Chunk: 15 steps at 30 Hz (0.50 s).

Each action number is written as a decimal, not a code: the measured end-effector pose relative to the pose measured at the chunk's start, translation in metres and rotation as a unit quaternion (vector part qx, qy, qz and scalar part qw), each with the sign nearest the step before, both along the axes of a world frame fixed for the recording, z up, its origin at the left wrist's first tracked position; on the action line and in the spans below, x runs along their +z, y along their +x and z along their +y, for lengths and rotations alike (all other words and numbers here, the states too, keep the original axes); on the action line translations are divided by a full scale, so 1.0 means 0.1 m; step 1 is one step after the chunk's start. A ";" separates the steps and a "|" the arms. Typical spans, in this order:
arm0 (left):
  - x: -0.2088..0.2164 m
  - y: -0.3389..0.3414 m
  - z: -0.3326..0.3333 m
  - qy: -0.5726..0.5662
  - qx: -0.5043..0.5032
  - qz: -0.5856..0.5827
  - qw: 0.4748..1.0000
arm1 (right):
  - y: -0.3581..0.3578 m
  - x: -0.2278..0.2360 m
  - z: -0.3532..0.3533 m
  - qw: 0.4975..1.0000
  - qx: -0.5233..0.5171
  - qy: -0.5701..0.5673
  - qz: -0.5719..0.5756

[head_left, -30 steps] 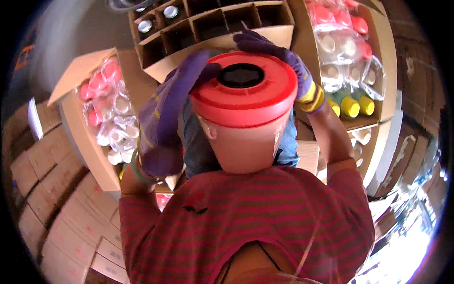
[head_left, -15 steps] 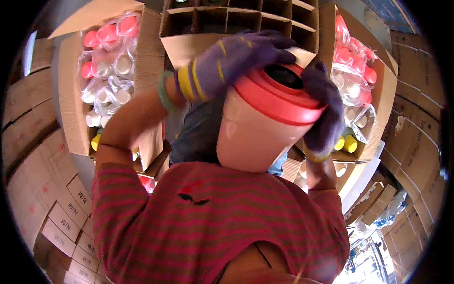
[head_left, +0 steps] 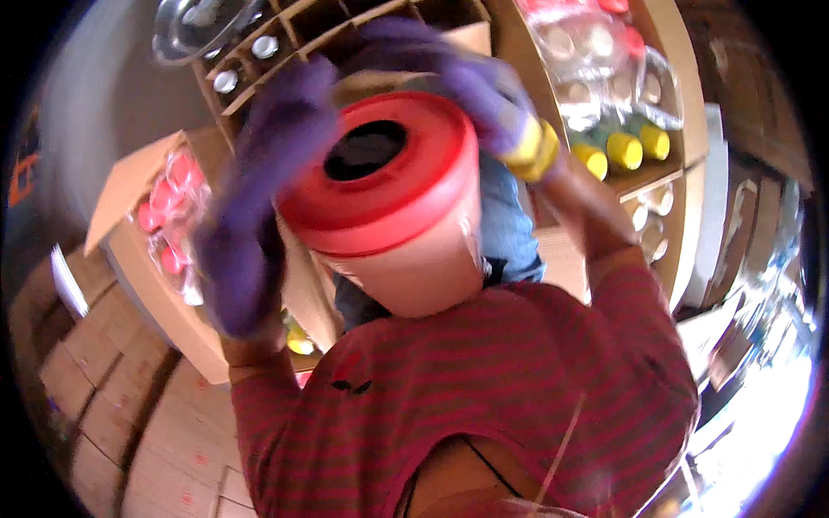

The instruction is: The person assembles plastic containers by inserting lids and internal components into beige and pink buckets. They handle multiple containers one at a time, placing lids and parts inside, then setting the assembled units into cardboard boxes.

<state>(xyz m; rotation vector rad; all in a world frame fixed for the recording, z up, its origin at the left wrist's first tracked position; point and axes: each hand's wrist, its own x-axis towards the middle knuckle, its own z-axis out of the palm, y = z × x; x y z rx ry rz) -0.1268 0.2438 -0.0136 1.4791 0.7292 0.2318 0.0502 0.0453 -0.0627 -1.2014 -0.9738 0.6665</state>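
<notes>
Now left hand (head_left: 250,203) is slanting beside the pink bucket (head_left: 414,268), right hand (head_left: 484,99) is arching at its far edge, grips unclear.

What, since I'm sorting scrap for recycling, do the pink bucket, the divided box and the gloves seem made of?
Bucket: probably plastic, smooth, with a soft sheen where light catches its side.
Divided box: likely cardboard, matte brown, with thin upright partitions.
Gloves: perhaps knitted fabric, matte purple, yellow at the right cuff; blur hides the weave.
</notes>
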 end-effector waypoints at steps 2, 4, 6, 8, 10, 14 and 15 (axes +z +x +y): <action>0.28 0.21 -0.24 0.161 -0.182 0.014 0.970 | -0.06 -0.20 0.07 0.986 0.064 -0.008 0.152; 0.04 0.19 -0.34 0.084 -0.142 -0.166 0.972 | -0.14 -0.01 0.09 0.999 0.020 -0.014 -0.038; -0.10 0.16 -0.27 0.040 -0.137 -0.231 0.963 | -0.16 0.17 0.04 0.985 0.005 -0.023 -0.169; -0.19 0.10 -0.03 0.054 -0.210 -0.234 0.948 | -0.15 0.06 0.07 0.983 -0.035 0.025 -0.181; -0.03 0.07 -0.07 0.056 -0.210 -0.213 0.953 | -0.09 0.26 0.05 0.966 -0.043 0.056 -0.248; 0.02 -0.06 0.01 0.179 -0.300 -0.275 0.896 | -0.14 0.59 0.01 0.941 0.016 0.084 -0.329; 0.02 -0.07 -0.04 0.230 -0.288 -0.277 0.887 | -0.18 0.59 -0.02 0.939 0.039 0.076 -0.332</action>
